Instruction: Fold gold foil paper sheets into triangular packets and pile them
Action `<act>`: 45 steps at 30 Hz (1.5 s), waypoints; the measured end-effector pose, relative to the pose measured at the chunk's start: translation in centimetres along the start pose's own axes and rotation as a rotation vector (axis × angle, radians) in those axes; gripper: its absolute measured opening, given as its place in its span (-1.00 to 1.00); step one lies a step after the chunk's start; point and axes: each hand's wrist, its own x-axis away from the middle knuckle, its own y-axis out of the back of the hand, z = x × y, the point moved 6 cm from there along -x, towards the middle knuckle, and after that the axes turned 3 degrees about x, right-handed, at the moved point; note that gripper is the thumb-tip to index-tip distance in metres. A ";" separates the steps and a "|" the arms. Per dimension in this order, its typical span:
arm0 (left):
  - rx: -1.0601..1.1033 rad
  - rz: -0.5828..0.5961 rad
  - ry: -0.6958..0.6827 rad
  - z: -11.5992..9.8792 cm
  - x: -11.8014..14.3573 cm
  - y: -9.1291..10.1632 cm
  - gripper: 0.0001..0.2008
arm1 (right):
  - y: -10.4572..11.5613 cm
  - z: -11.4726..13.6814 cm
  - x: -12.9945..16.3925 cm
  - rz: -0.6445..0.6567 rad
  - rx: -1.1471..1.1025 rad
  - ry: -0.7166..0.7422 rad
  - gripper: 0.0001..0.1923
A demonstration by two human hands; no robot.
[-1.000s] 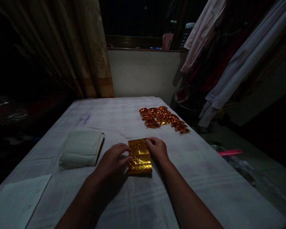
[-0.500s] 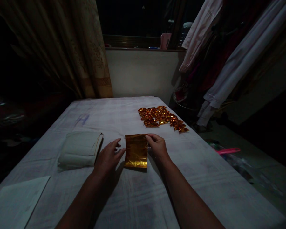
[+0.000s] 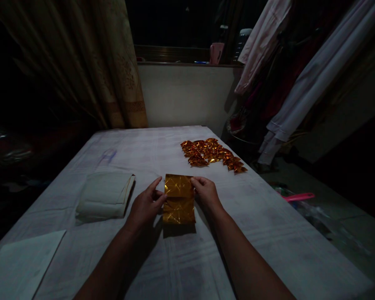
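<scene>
Both of my hands were on one creased rectangular sheet of gold foil paper (image 3: 178, 199), which sat near the middle of the desk (image 3: 268, 216), its far edge lifted a little off the pale cloth and its near edge casting a shadow below it. My left hand (image 3: 145, 206) pinched the sheet's left edge between thumb and fingertips, about halfway along. My right hand (image 3: 206, 192) pinched the upper right corner, fingers curled over the foil's edge. I could not tell how much of the sheet's underside was resting on the cloth.

To the left of my left hand, near but apart from it, lay a folded stack of off-white paper (image 3: 104, 196). Farther left, at the near corner of the desk, was a flat white sheet (image 3: 21, 262). Well beyond the foil, toward the far right edge of the desk, a cluster of small folded gold foil pieces (image 3: 212, 153) lay spread in a loose band. Pale garments (image 3: 300, 83) hung at the right, and a patterned curtain (image 3: 112, 71) hung at the left.
</scene>
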 end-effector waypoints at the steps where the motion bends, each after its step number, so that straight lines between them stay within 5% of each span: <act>1: 0.020 -0.016 0.013 0.2 -0.1 0.1 -0.33 | -0.1 0.0 0.0 0.004 0.001 -0.002 -0.48; 10: 0.122 -0.111 0.109 1.5 -0.7 1.6 -0.36 | -1.3 1.0 1.0 0.114 -0.016 0.028 -0.49; 16: -0.183 -0.246 -0.145 -1.6 0.1 4.3 -0.76 | -1.2 3.4 1.7 0.199 -0.051 0.069 -0.63; 21: -0.375 -0.483 -0.616 -5.0 2.3 5.1 -0.77 | -0.7 3.9 1.9 0.278 -0.122 0.037 -0.58; 24: -0.462 -0.307 -0.694 -4.2 1.9 3.5 -0.76 | 0.1 2.9 1.2 0.212 -0.105 -0.014 -0.60; 28: -0.596 0.066 -0.510 -0.8 0.7 1.4 -0.80 | 0.8 1.0 0.1 0.154 0.035 -0.023 -0.63; 33: -0.650 0.061 -0.439 -0.2 1.0 0.0 -0.65 | 0.5 -0.6 -0.5 0.130 0.194 0.019 -0.67; 39: -0.759 0.307 -0.314 -1.1 2.8 -5.4 -0.31 | 0.4 -0.5 -0.1 0.152 0.347 0.094 -0.75; 45: -0.815 0.272 -0.316 -1.9 3.6 -6.5 -0.57 | -0.3 -0.5 0.4 0.250 0.294 0.090 -0.70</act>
